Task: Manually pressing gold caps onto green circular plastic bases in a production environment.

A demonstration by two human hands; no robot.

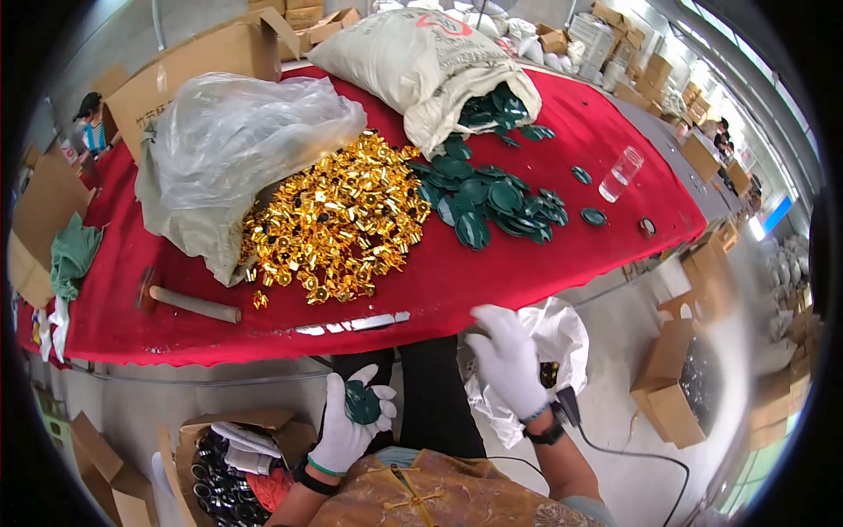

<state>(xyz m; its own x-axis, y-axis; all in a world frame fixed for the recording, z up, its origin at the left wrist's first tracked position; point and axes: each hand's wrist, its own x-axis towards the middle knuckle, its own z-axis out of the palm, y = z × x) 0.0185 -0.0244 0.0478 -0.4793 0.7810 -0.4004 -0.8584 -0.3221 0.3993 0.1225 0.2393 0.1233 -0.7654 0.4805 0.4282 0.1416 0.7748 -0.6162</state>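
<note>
My left hand (pixel 346 432), in a white knit glove, is turned palm up over my lap. Its fingers curl round a dark green disc (pixel 362 402). Beyond the table's front edge, above an opened white sack (pixel 562 338), my gloved right hand (pixel 509 358) has its fingers apart with nothing seen in them; motion blurs their tips a little. On the red cloth (pixel 492 285) lies a heap of shiny gold fittings (pixel 342 220), some with dark centres. More green discs (pixel 505 198) are piled to its right, spilling from a large woven sack (pixel 395 57).
A hammer (pixel 195 304) lies at the table's front left. Clear plastic sheeting (pixel 237 132) covers a bag behind the gold heap. A clear bottle (pixel 622 174) stands at the right. A carton of black parts (pixel 219 474) sits by my left arm; a cable (pixel 645 454) trails right.
</note>
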